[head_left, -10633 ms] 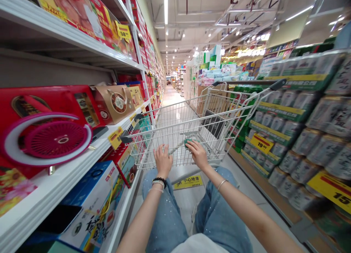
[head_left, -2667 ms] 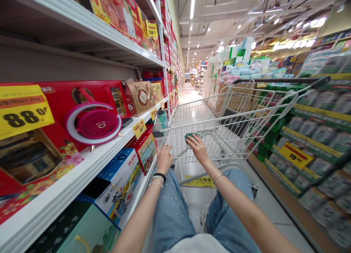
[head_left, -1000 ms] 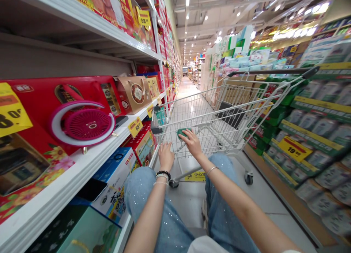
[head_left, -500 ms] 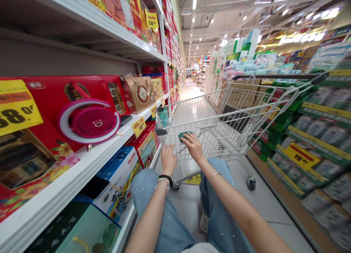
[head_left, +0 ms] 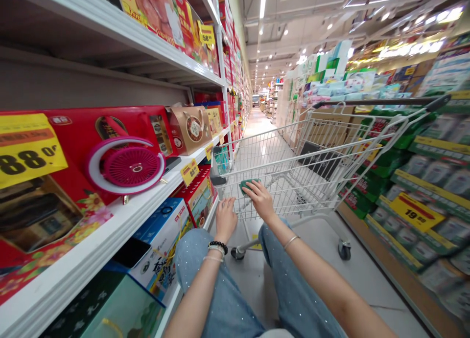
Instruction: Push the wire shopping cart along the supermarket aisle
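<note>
Under the fingers of my right hand [head_left: 260, 200] is a small, flat dark green cloth [head_left: 245, 184], pressed against the front wires of a shopping cart [head_left: 293, 164]. Its exact kind is partly hidden by the hand. My left hand [head_left: 225, 218] reaches forward beside it, fingers stretched out toward the lower front corner of the cart's basket. Nothing shows in that hand, and whether its fingertips touch the wires I cannot tell. The cart stands at an angle, its handle [head_left: 382, 102] away at the right.
On the left shelf [head_left: 161, 184], a pink fan with a ring light [head_left: 128, 166] stands before red gift boxes [head_left: 82, 125]. A phone [head_left: 132, 252] rests on a lower box. Stacked can packs [head_left: 414, 206] line the right side. Cart wheels [head_left: 344, 250] are on the floor.
The view has shifted slightly, so the shelf and cart sit a little farther right. The green cloth stays under my right fingers at the cart's front; both hands have barely moved.
</note>
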`<state>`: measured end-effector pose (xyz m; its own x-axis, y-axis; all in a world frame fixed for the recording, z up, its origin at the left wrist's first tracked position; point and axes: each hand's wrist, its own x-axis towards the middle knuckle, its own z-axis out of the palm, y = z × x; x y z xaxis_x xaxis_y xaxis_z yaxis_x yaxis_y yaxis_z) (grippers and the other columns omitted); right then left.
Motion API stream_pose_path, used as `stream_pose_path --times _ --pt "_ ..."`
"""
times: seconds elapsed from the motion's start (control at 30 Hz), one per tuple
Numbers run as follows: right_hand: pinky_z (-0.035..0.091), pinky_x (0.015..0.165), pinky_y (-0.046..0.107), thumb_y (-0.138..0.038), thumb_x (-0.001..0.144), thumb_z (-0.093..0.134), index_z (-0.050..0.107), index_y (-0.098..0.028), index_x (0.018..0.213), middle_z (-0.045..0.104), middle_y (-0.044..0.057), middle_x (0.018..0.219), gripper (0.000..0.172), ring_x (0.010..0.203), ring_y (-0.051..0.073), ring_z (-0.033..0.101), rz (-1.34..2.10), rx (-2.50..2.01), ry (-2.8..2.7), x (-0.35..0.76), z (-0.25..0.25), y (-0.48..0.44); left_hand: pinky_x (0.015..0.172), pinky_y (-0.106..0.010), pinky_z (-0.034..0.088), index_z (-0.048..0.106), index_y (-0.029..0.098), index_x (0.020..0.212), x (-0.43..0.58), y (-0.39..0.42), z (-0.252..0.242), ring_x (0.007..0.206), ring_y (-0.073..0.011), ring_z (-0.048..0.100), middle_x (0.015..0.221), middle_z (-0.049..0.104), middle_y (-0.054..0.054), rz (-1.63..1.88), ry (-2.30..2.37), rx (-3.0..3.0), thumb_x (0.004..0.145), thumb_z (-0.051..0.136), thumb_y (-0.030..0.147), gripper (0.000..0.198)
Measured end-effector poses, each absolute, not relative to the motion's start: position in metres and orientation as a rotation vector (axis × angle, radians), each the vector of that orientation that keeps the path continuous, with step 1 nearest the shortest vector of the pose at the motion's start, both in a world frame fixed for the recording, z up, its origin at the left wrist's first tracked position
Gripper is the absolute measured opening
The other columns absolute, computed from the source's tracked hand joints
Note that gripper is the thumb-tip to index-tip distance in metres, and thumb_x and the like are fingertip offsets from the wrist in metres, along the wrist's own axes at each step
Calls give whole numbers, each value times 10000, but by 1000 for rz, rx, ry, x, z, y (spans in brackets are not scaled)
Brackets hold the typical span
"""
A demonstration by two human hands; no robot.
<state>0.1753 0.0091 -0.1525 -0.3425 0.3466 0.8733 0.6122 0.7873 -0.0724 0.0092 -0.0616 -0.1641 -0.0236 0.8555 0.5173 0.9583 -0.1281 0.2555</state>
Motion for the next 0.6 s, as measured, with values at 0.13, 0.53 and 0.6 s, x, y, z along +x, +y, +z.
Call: stream_pose_path --times 0.13,0.53,0.6 --pt "400 1144 481 -22 901 433 672 -261 1213 656 51 1282 460 1309 217 511 -302 -769 -1999 170 -173 3 1134 -435 358 530 128 1337 12 -66 -163 1329 -251 435 1359 587 -117 -859 -1961 -2052 712 427 2 646" --pt "396 1150 471 -30 910 419 653 -253 1248 633 66 1315 468 1330 225 484 -344 -689 -2036 163 -152 1 1130 -406 369 539 141 1332 8 -70 -165 1281 -226 484 1360 600 -94 -848 -1912 -2066 702 392 -56 676" --pt "408 1140 479 -49 919 442 671 -240 1218 646 78 1296 423 1319 231 499 -353 -694 -2056 160 -163 0 1121 -396 380 551 127 1312 10 -70 -164 1266 -224 495 1334 615 -104 -846 -1935 -2056 702 385 -62 660"
